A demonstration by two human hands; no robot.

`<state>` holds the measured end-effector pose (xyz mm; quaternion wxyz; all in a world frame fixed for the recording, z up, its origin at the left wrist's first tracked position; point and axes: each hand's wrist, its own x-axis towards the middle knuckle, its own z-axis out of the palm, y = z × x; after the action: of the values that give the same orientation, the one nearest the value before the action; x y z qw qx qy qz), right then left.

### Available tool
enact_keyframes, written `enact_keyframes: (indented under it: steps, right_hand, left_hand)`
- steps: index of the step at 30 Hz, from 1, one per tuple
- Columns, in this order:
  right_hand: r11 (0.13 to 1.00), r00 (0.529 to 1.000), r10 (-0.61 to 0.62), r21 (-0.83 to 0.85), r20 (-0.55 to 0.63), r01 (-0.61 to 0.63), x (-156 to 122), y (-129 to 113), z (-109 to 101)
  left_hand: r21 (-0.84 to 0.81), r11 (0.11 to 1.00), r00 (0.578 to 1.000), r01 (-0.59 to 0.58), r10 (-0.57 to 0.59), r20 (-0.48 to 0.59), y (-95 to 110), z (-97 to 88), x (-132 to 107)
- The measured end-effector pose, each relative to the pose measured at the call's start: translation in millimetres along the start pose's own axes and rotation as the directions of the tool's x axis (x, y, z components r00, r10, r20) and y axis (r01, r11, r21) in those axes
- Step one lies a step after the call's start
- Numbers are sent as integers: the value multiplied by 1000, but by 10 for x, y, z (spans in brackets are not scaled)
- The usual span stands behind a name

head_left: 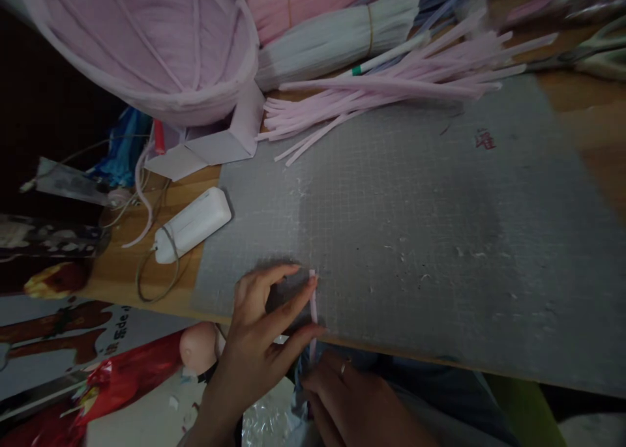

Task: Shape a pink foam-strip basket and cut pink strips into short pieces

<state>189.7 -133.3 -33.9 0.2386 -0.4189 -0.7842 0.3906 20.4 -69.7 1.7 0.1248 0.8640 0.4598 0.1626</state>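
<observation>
A short pale pink pipe cleaner [313, 307] lies over the near edge of the grey cutting mat [391, 206]. My left hand [268, 323] has its fingers spread, with one fingertip touching the upper part of the pipe cleaner and the thumb beside it lower down. Below the table edge, my right hand [352, 395], with a ring on one finger, is closed around the pipe cleaner's lower end. Its fingertips are partly hidden in shadow.
Loose pink pipe cleaners [391, 82] lie across the mat's far edge, near a banded white bundle [323, 46] and scissors [587, 53]. At left are a white device [193, 225] with a cord and a large pink bowl-shaped piece [147, 36] on a box [220, 137].
</observation>
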Motion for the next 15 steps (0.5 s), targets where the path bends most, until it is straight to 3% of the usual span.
enact_keyframes:
  steps: [10,15]
  right_hand:
    - [1000,999,19,11,36,-20,19,-34,-82]
    - [998,995,51,22,81,-53,11,-25,-69]
  left_hand:
    - [7,1000,999,-1,1,-36,-33,20,-17]
    - [47,997,998,-60,62,-33,-43,10,-30]
